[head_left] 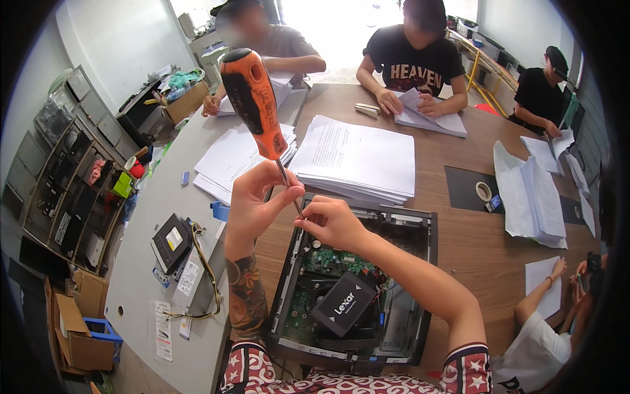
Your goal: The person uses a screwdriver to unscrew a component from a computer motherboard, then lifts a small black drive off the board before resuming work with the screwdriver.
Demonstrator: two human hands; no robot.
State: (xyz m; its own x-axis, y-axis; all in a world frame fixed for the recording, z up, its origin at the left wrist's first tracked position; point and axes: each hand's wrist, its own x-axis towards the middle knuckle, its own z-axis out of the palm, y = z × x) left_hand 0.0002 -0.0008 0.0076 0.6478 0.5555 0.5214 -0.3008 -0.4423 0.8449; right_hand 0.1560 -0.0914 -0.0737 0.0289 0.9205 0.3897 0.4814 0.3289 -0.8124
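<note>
Upright, slightly tilted, an orange-and-black screwdriver (254,104) rises above the work, with my left hand (262,200) closed around its metal shank below the handle. My right hand (325,220) pinches at the shank's lower end; whether a small piece is between those fingertips is too small to tell. Beneath both hands lies an open black computer case (426,276), showing a green circuit board (348,261), some cables and a black rectangular drive (342,303) resting inside. Left of the case, a black optical drive (170,243) and a metal power supply (191,285) with cables lie on the grey table.
Paper stacks (351,157) lie beyond the case. Tape (483,190) sits on a black sheet to the right. Several people (413,59) around the tables handle papers, one (531,348) close at lower right. Cardboard boxes (85,328) and shelving (72,190) stand at left.
</note>
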